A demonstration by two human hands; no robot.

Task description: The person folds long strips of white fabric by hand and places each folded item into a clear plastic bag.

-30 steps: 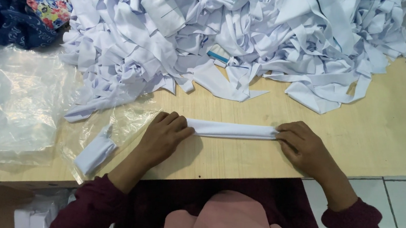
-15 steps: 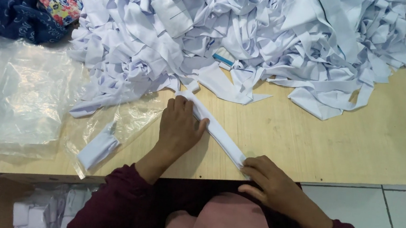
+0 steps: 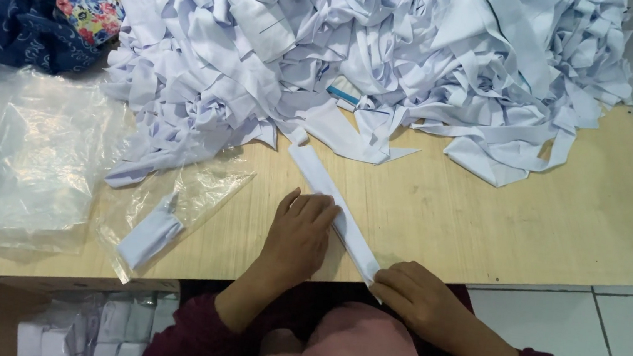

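Note:
A folded white cloth strip [image 3: 328, 193] lies diagonally on the wooden table [image 3: 528, 229], running from the cloth heap toward the near edge. My left hand [image 3: 300, 234] lies flat on the strip's middle, pressing it down. My right hand [image 3: 415, 293] pinches the strip's near end at the table edge. A big heap of white cloth pieces [image 3: 359, 58] fills the far half of the table.
Clear plastic bags [image 3: 24, 158] lie at the left, one holding a folded white piece [image 3: 150, 233]. Dark blue and flowered fabric [image 3: 47, 5] sits at the far left corner. A box of folded white pieces [image 3: 85, 330] stands below the table edge. Tiled floor [image 3: 595, 336] shows at the right.
The strip has turned from lying crosswise to diagonal, its near end pulled to the table edge by my right hand. My left hand slid down along it toward me.

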